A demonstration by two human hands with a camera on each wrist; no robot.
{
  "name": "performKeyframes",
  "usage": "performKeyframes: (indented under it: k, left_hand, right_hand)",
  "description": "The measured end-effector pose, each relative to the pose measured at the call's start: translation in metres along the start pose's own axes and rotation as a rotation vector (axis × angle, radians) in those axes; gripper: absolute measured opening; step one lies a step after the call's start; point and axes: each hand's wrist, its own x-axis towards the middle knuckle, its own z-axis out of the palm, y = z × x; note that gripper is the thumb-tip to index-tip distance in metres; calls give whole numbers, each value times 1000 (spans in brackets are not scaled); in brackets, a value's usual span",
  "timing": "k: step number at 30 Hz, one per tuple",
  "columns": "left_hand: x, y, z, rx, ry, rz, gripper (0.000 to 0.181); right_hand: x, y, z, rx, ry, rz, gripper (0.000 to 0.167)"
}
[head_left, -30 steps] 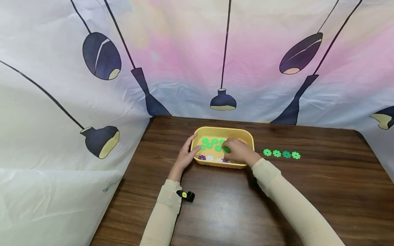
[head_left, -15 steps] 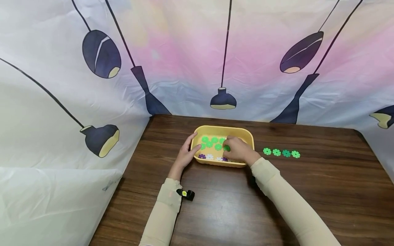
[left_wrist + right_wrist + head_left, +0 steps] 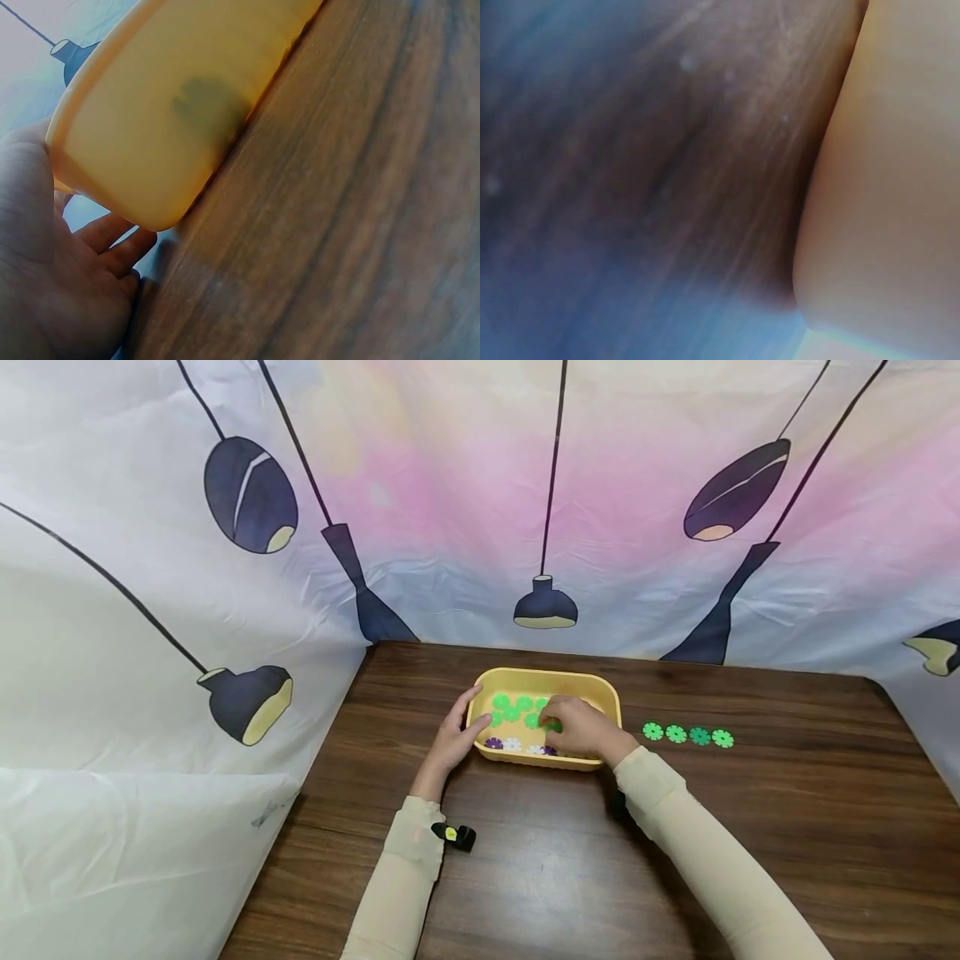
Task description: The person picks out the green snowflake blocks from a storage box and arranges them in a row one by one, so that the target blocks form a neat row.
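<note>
A yellow tray (image 3: 543,675) holds several light green flower-shaped discs (image 3: 512,714), with purple and white ones along its near side. My left hand (image 3: 450,742) grips the tray's left end, thumb over the rim. The left wrist view shows that hand (image 3: 71,292) against the tray's outer wall (image 3: 150,142). Inside the tray's right half, my right hand (image 3: 583,727) has its fingers bent down at a green disc (image 3: 555,726); its fingertips are partly hidden, so a pinch cannot be confirmed. Only blurred skin fills the right side of the right wrist view.
Right of the tray, several green discs lie in a row on the brown wooden table (image 3: 540,860), among them a darker green one (image 3: 699,737). A cloth printed with lamps (image 3: 450,510) hangs behind the table, and white sheeting (image 3: 135,843) is at the left.
The right fingertips have shifted slightly left over the green discs within the tray. My left hand keeps its grip on the tray's left end.
</note>
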Motion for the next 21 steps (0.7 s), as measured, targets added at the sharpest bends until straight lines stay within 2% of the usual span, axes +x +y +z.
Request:
performKeyframes:
  k: [6, 11, 21]
  left_hand:
    - [1, 1, 1, -5, 1, -6, 63]
    - [0, 0, 1, 1, 2, -2, 63]
    - [0, -2, 0, 8, -4, 8, 63]
  right_hand:
    - [-2, -1, -1, -39, -13, 16, 20]
    - [0, -1, -2, -21, -29, 48, 23]
    - [1, 0, 1, -11, -56, 25, 27]
